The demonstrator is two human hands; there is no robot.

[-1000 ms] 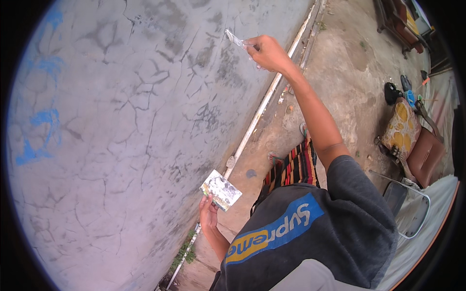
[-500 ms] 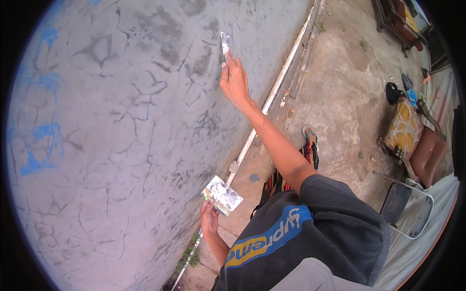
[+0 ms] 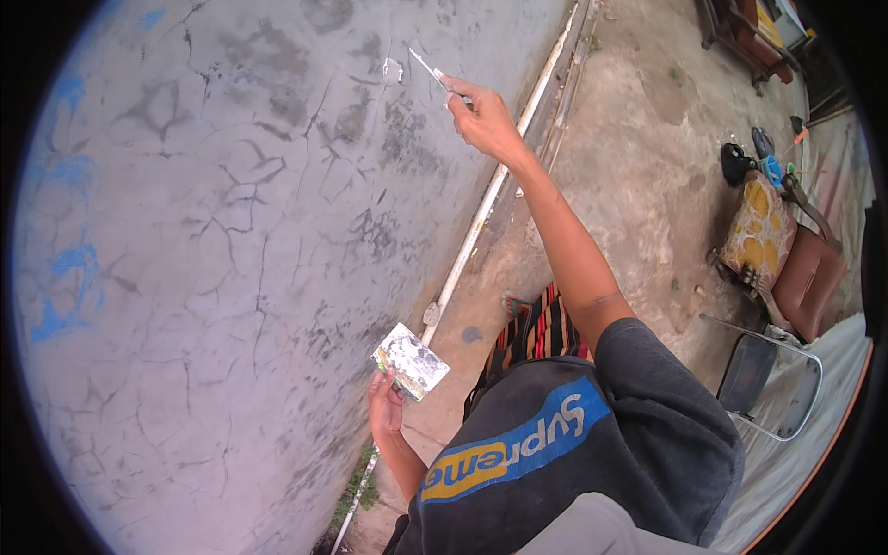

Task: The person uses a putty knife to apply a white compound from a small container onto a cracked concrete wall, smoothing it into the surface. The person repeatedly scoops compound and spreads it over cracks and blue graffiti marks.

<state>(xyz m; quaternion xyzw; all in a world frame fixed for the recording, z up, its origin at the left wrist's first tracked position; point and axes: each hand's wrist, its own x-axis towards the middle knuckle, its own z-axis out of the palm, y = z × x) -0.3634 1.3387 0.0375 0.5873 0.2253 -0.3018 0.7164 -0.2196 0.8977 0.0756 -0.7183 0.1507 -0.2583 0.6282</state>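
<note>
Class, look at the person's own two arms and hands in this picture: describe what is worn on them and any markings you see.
Both forearms are bare. The right hand and left hand wear no gloves; no ring or watch shows. A dark grey short sleeve ends above the right elbow. The shirt carries a blue and yellow band.

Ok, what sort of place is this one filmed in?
Most likely an outdoor yard beside a building: a cracked grey rendered wall meets a bare concrete floor, a white pipe runs along the wall's foot, and a folding metal chair stands nearby.
</note>
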